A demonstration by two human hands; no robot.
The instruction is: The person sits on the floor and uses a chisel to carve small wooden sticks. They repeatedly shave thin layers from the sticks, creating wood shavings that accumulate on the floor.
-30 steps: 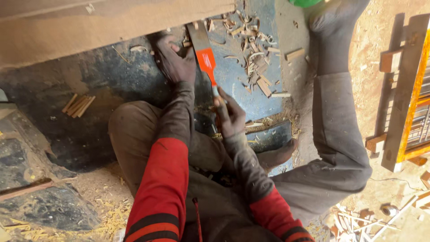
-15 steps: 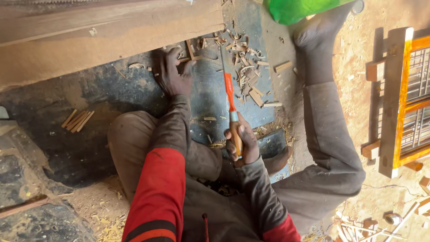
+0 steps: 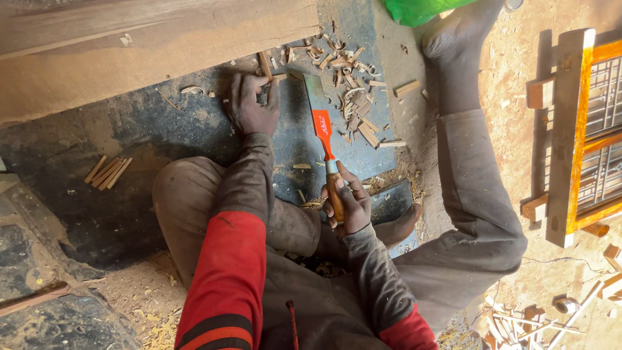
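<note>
I sit on the ground with legs spread. My right hand (image 3: 346, 206) grips the wooden handle of a wide chisel (image 3: 319, 116) with an orange-red neck; its blade points away from me toward the wood chips. My left hand (image 3: 251, 104) rests fingers-down on the dark mat (image 3: 194, 129), pinching a small thin wood stick (image 3: 264, 65) just below the big wooden beam (image 3: 142, 45).
Several wood chips and shavings (image 3: 353, 71) lie scattered beyond the chisel. A bundle of small sticks (image 3: 107, 172) lies at left. My right leg stretches out at right, next to an orange-framed wooden piece (image 3: 586, 123). A green bag (image 3: 421, 10) sits at top.
My right hand has swung the chisel from near upright to slanting left, blade now close to my left hand. The left hand stayed by the beam, fingers closing on the stick.
</note>
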